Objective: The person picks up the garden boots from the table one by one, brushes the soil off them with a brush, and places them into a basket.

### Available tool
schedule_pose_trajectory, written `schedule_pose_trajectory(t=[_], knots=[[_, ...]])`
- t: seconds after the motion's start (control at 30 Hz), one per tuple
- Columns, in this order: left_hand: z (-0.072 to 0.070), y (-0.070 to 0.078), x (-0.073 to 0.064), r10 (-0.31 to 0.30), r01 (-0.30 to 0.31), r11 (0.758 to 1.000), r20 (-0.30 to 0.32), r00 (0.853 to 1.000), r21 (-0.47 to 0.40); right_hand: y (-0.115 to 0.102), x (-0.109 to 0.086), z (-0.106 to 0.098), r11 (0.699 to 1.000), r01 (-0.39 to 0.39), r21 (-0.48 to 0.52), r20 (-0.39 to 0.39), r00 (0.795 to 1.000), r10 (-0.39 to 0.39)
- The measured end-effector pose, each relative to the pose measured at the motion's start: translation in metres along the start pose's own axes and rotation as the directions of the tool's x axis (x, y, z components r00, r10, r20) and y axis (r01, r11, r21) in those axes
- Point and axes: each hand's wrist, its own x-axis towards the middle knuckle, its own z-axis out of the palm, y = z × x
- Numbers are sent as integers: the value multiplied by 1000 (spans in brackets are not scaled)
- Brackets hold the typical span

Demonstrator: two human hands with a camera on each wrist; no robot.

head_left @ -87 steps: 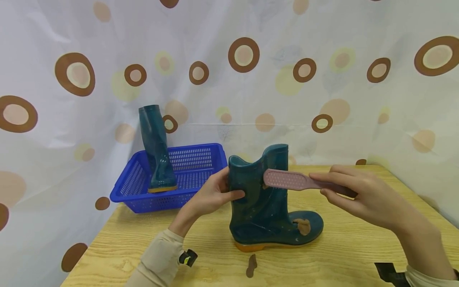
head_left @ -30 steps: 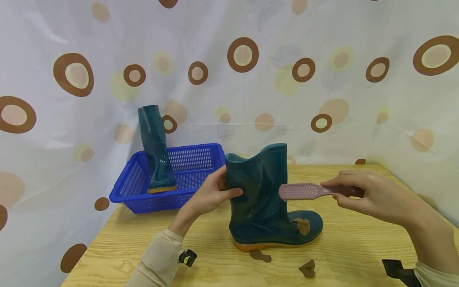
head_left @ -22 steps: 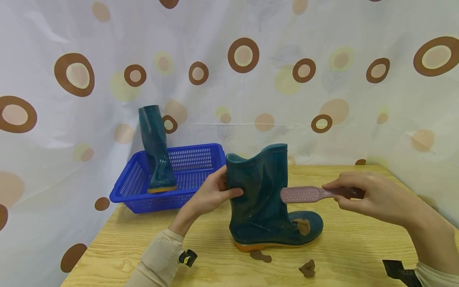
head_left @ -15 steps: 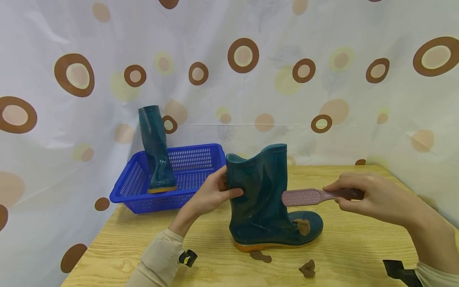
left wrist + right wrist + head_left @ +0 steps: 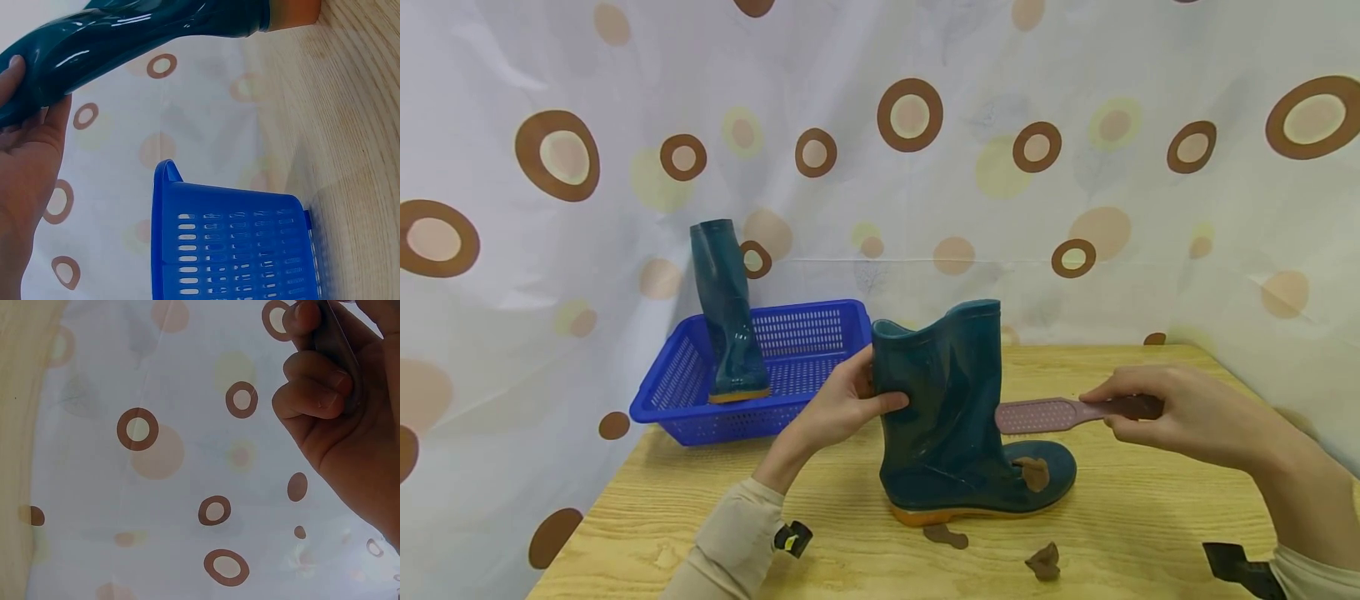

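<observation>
A dark green rubber boot (image 5: 943,417) with an orange-yellow sole stands upright on the table, toe to the right. My left hand (image 5: 842,406) grips its shaft from the heel side, thumb across the near face; in the left wrist view the fingers wrap behind the boot (image 5: 125,40). My right hand (image 5: 1180,417) holds a mauve long-handled brush (image 5: 1037,416), its fingers curled round the handle (image 5: 337,356). The brush's flat, dotted back faces me, and its tip meets the front of the shaft above the instep. A brown mud-like patch (image 5: 1034,474) clings to the boot's foot.
Two brown mud-like pieces lie on the wooden table (image 5: 827,550): one piece (image 5: 946,536) by the sole, another piece (image 5: 1043,562) nearer me. Behind on the left, a blue plastic basket (image 5: 805,425) holds a second green boot (image 5: 722,292). A patterned curtain (image 5: 850,208) hangs behind.
The brush has moved down and right from the upper shaft to its front edge. A brown patch is gone from the shaft; a second brown piece lies on the table, and the first has shifted.
</observation>
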Motion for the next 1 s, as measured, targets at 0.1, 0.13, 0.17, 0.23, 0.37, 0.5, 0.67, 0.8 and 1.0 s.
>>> schedule_pose_trajectory(t=[0.1,0.13,0.17,0.23,0.37,0.5,0.67,0.8,1.0], knots=[[0,1,0,-2,2,1000,-4,1000,4,1,0,0,999,-8,32,21,1000,7],[0,1,-1,-3,3,1000,-5,1000,4,2,0,0,999,-9,43,26,1000,8],[0,2,-1,-2,2,1000,-5,1000,5,2,0,1,999,-10,46,30,1000,9],[0,2,-1,-4,4,1000,-6,1000,8,3,0,1,998,-14,56,37,999,12],[-1,2,-1,-5,5,1000,-6,1000,7,4,0,1,998,-28,56,54,998,24],[-1,1,-1,-7,7,1000,-2,1000,2,6,0,0,996,-56,68,87,995,50],[-1,0,0,-3,3,1000,2,1000,3,9,-1,1,993,-70,98,116,992,58],[-1,1,-1,2,-2,1000,1,1000,-1,10,0,1,990,-83,116,136,988,67],[-1,2,-1,-3,3,1000,-3,1000,1,14,0,3,981,-138,138,189,976,111]])
